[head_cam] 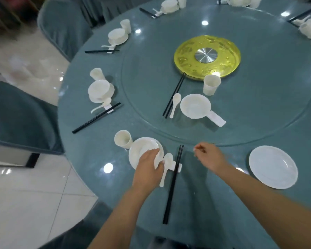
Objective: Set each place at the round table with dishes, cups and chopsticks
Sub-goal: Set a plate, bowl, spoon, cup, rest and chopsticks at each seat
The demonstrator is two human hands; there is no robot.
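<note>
No writing or brand can be read on any dish here. My left hand point(149, 169) grips the near rim of the bowl point(144, 150), fingers curled over its edge; the bowl sits tilted on a plate point(133, 162) at the place in front of me. A cup point(122, 139) stands just behind the plate, touching it or nearly so. Just right of my thumb lies a spoon point(166, 166), its bowl on a white rest point(179, 168), and a pair of black chopsticks point(173, 182) crosses the same rest, pointing away from me. My right hand point(209, 157) hovers above the table point(90, 155) near the edge of the glass turntable point(258, 105), fingers loosely curled and holding nothing.

To my right a bare second plate point(273, 167) lies well apart from the chopsticks. On the turntable wait a second bowl point(195, 106), a second cup point(211, 84), a second spoon point(175, 104), more chopsticks point(174, 96) and a second rest point(216, 119), near a gold disc point(206, 56). Finished settings run round the far rim. Covered chairs point(22, 119) stand to the left.
</note>
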